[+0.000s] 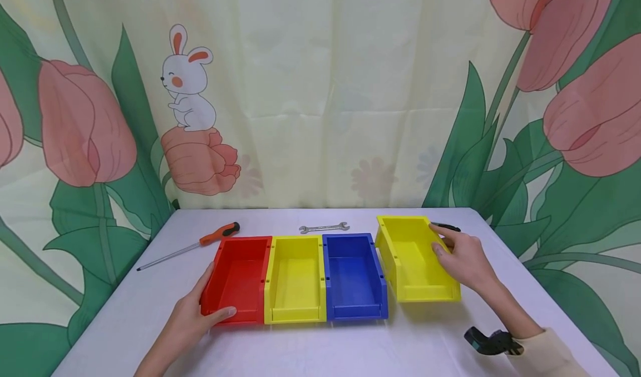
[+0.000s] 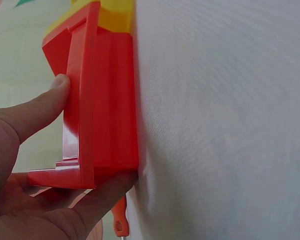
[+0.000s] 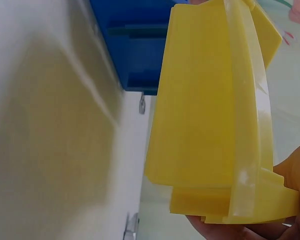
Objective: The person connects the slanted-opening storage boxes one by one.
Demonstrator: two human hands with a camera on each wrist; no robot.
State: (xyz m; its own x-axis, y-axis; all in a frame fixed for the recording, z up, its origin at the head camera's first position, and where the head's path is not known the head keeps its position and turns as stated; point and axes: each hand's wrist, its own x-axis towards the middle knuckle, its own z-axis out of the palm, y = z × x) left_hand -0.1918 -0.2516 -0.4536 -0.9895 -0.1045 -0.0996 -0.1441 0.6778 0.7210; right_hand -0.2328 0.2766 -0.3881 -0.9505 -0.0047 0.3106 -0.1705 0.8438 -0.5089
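My left hand point(image 1: 187, 316) grips the red bin point(image 1: 240, 279) at its left side, thumb over the low front lip and fingers along the outer wall and underside. Beside it, a yellow bin point(image 1: 295, 277) and a blue bin point(image 1: 353, 279) stand side by side in a row. My right hand point(image 1: 466, 260) holds a second yellow bin point(image 1: 413, 254) by its right wall. This bin hangs above the table, right of the blue one, with its shadow point(image 3: 65, 130) on the cloth in the right wrist view. All the bins look empty inside.
A screwdriver point(image 1: 215, 235) with an orange and black handle lies behind the red bin, at left. An open-ended wrench point(image 1: 324, 228) lies behind the row. Near my right fingers is a dark slim object point(image 1: 447, 227), partly hidden. A printed curtain point(image 1: 300, 88) hangs behind the white table.
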